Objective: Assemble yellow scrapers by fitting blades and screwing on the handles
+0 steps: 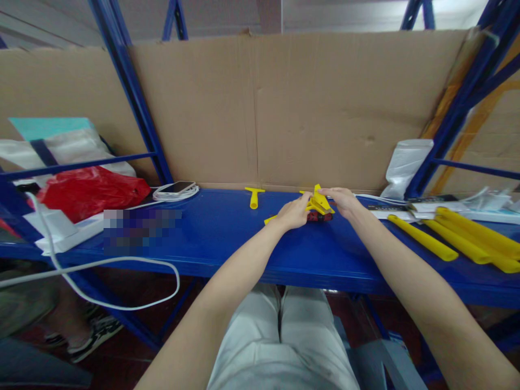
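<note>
My left hand (293,213) is closed on the near left side of a yellow plastic part (320,201) with a pointed upper end. From the other side, my right hand (343,200) grips the same part near its top, its fingers bent toward it. Just beneath lies a dark red and black object (322,216), mostly covered, whose kind I cannot make out. A yellow piece (268,220) sticks out beside my left wrist. Farther left, a yellow T-shaped handle piece (254,198) lies on the blue tabletop (219,227).
Several long yellow tubes (424,238) lie at the right. A white power strip (73,233), a phone (179,187) on a coiled white cable and a red plastic bag (91,189) are at the left. Cardboard (309,108) walls the back. A person's leg (81,325) shows below left.
</note>
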### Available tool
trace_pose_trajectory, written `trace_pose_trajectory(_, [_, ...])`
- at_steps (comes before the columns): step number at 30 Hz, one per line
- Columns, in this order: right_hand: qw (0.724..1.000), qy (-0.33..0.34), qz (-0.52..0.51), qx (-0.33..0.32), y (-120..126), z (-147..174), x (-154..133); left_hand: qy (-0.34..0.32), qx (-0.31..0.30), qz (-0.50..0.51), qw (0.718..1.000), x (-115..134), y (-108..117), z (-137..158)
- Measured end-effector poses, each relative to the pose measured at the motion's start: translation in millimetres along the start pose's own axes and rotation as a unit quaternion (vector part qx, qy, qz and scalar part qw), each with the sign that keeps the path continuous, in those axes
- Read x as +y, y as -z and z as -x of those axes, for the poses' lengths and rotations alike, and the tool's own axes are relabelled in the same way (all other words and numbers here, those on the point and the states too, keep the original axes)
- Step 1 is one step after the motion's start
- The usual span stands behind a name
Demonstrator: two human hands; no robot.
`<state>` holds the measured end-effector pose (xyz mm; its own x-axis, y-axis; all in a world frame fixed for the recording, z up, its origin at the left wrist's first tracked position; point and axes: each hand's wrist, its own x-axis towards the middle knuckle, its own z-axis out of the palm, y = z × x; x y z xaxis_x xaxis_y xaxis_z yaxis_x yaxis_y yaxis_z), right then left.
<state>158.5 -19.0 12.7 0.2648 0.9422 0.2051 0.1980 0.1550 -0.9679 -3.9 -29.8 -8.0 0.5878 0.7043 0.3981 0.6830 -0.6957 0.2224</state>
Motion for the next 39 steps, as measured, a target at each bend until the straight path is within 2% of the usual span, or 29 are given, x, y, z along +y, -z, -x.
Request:
trace_pose_trajectory(3, [0.999, -0.026, -0.03, 0.0, -2, 3, -1, 0.001, 0.0, -0.002, 1.0, 3, 1, 1])
trace_pose_trajectory(10, [1.0, 0.008, 0.005, 0.001, -3, 1, 3, -0.013, 0.008, -0.001, 1.0, 2, 0, 2])
trace_pose_trajectory(17, [1.0, 0.009, 0.007, -0.001, -4, 4, 0, -0.015, 0.016, 0.012, 1.0, 0, -2, 0])
trace_pose_trajectory(27, [0.993, 0.071, 0.077, 0.047, -7, 7, 0, -0.031, 0.049, 0.028, 0.998, -7, -7, -3])
trace_pose_trajectory(30, [0.989, 0.104, 0.075, 0.079, -1, -3, 3, -0.024, 0.059, 0.04, 0.997, -8, -6, -3])
trace_pose_trajectory(33, [0.983, 0.105, 0.105, 0.107, 13, -17, 10, -0.01, 0.07, 0.045, 0.996, -10, -5, -3])
trace_pose_trajectory(35, [0.968, 0.104, 0.186, 0.131, 26, -24, 16, -0.005, 0.073, 0.042, 0.996, -11, -5, -3])
trace_pose_trajectory(36, [0.95, 0.111, 0.252, 0.146, 32, -26, 19, -0.005, 0.074, 0.039, 0.997, -12, -5, -3])
trace_pose_trajectory(39, [0.875, 0.117, 0.438, 0.173, 51, -27, 30, -0.01, 0.075, 0.029, 0.997, -13, -5, -3])
